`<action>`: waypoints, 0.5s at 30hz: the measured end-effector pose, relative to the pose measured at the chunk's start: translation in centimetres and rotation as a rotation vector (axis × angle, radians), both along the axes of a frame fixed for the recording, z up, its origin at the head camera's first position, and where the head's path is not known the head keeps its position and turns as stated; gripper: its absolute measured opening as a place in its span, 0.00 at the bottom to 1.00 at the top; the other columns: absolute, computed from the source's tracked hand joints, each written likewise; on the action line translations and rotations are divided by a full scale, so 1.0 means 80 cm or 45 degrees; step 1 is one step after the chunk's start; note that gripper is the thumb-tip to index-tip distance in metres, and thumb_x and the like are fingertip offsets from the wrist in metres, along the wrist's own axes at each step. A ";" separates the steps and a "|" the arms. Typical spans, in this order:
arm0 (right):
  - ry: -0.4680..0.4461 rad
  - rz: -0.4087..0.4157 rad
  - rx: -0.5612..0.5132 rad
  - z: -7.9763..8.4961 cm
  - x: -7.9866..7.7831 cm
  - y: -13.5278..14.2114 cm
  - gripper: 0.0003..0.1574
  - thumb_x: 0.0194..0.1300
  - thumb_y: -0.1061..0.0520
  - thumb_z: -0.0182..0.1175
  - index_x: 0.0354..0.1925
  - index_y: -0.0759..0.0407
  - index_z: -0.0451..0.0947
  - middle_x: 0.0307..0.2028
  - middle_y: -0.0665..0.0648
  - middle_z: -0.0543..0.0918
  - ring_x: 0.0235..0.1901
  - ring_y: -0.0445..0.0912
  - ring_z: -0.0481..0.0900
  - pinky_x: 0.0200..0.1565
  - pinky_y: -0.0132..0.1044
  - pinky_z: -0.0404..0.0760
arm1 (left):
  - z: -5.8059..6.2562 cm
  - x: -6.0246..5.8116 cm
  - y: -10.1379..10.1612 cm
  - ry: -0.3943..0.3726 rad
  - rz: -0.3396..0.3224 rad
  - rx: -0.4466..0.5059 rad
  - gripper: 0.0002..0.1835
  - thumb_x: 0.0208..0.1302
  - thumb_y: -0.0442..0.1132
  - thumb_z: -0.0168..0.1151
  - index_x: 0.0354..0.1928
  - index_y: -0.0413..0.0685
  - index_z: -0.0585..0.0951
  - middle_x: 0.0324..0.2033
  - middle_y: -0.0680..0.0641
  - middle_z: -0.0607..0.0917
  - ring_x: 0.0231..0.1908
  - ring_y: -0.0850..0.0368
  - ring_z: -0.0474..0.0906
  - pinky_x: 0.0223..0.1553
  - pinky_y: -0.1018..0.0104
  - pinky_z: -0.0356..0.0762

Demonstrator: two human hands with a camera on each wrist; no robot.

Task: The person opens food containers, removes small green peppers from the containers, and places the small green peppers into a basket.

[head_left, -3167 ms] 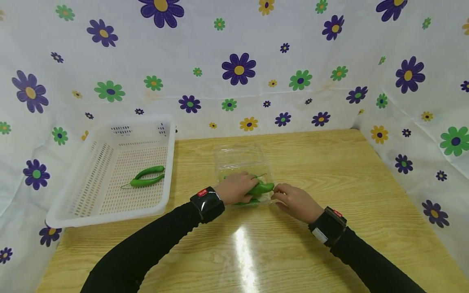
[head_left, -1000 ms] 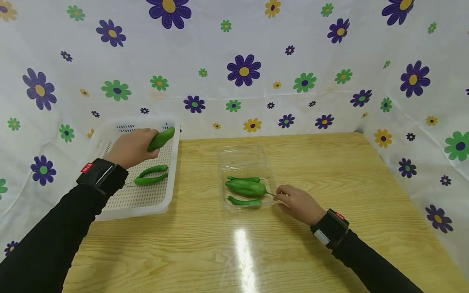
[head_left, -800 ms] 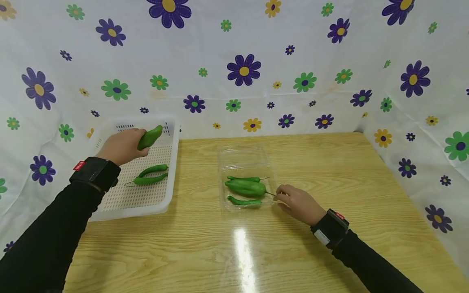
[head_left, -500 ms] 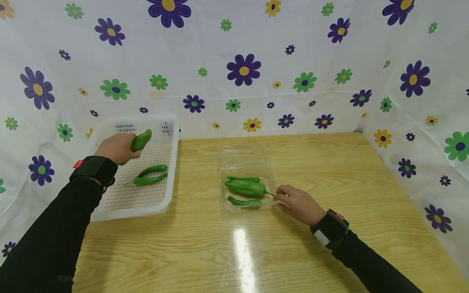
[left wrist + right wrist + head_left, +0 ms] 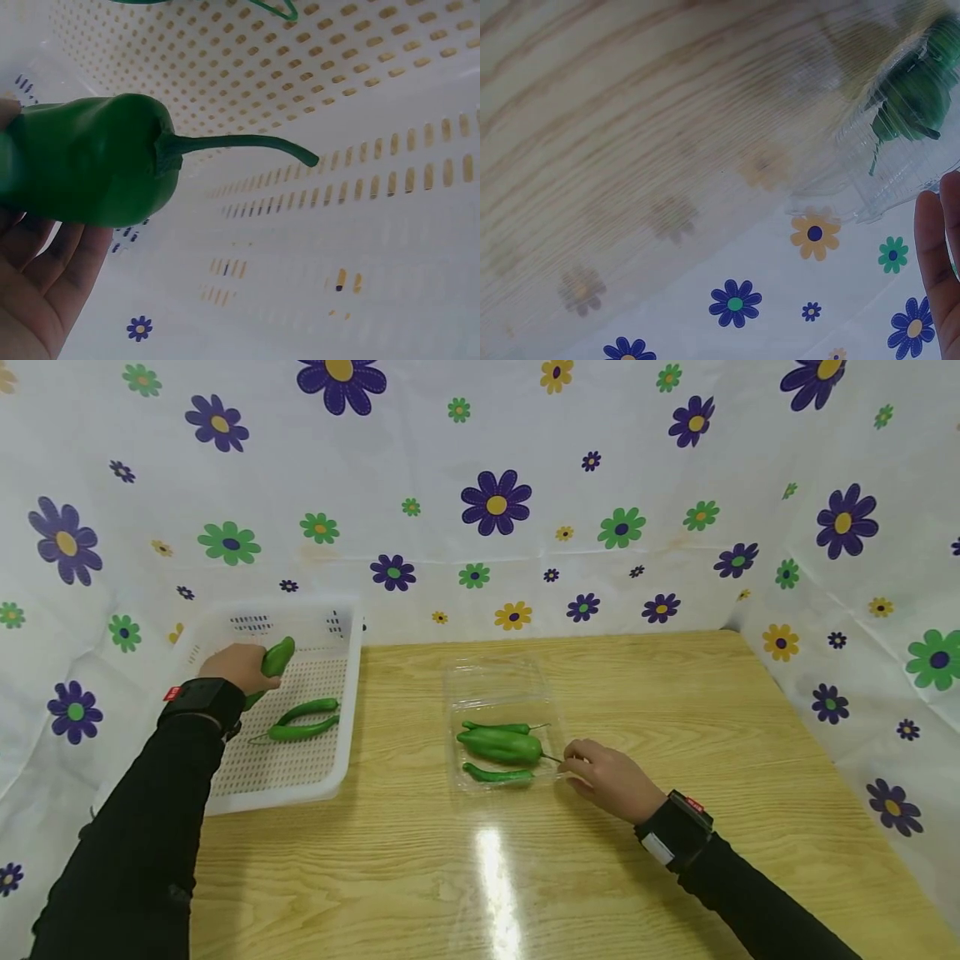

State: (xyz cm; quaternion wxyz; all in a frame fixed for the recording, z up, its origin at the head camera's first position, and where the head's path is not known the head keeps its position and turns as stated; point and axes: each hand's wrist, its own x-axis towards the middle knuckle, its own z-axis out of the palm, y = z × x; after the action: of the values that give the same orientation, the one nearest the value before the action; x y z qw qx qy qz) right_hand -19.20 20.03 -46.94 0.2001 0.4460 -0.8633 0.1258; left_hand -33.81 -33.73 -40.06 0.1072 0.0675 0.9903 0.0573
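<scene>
My left hand (image 5: 238, 668) grips a large green pepper (image 5: 279, 657) inside the outline of the white basket (image 5: 345, 727). In the left wrist view, the pepper's curved stem points away from the fingers, towards the basket's slotted wall. Two slim green chilies (image 5: 303, 728) lie on the basket floor. Mid-table stands a clear plastic clamshell box (image 5: 497, 681) with its lid folded back. Inside it rest a large green pepper (image 5: 501, 745) and two slim chilies, one on each side. My right hand (image 5: 611, 777) has its fingertips at the box's right edge; in the right wrist view, fingers (image 5: 932, 240) stand straight there.
The wooden table (image 5: 645, 693) carries both containers, the basket at the left and the box in the middle. A white cloth with printed flowers (image 5: 495, 503) hangs behind and along both sides.
My left hand has taken a large pepper out of the clear box and carried it left over the basket, lately moving further left and down. The right hand stays at the box's edge.
</scene>
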 end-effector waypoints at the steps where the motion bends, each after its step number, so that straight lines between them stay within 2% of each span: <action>1: 0.004 0.002 -0.004 0.000 0.000 0.000 0.18 0.42 0.65 0.74 0.34 0.57 0.80 0.35 0.55 0.77 0.33 0.43 0.76 0.32 0.31 0.78 | -0.002 -0.001 -0.002 -0.009 0.009 -0.001 0.17 0.57 0.44 0.62 0.31 0.34 0.73 0.21 0.42 0.74 0.23 0.49 0.70 0.23 0.61 0.65; 9: 0.014 -0.009 0.008 -0.001 -0.001 -0.001 0.18 0.42 0.64 0.74 0.34 0.58 0.80 0.35 0.54 0.77 0.33 0.43 0.76 0.32 0.30 0.78 | -0.012 0.005 -0.015 -0.077 0.076 0.010 0.17 0.57 0.44 0.61 0.28 0.34 0.72 0.19 0.42 0.73 0.20 0.49 0.70 0.21 0.62 0.66; 15: 0.008 -0.007 0.003 0.001 0.000 0.000 0.18 0.42 0.64 0.75 0.34 0.57 0.80 0.35 0.54 0.77 0.33 0.43 0.76 0.32 0.30 0.77 | -0.026 0.006 -0.020 -0.128 0.127 -0.008 0.19 0.58 0.45 0.61 0.28 0.33 0.72 0.19 0.43 0.73 0.22 0.50 0.71 0.22 0.63 0.67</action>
State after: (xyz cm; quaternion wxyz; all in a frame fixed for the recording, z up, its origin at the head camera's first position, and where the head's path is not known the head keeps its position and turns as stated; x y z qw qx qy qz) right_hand -19.17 20.04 -46.90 0.2026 0.4441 -0.8641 0.1230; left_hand -33.35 -35.37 -42.10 0.1542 0.0149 0.9859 0.0629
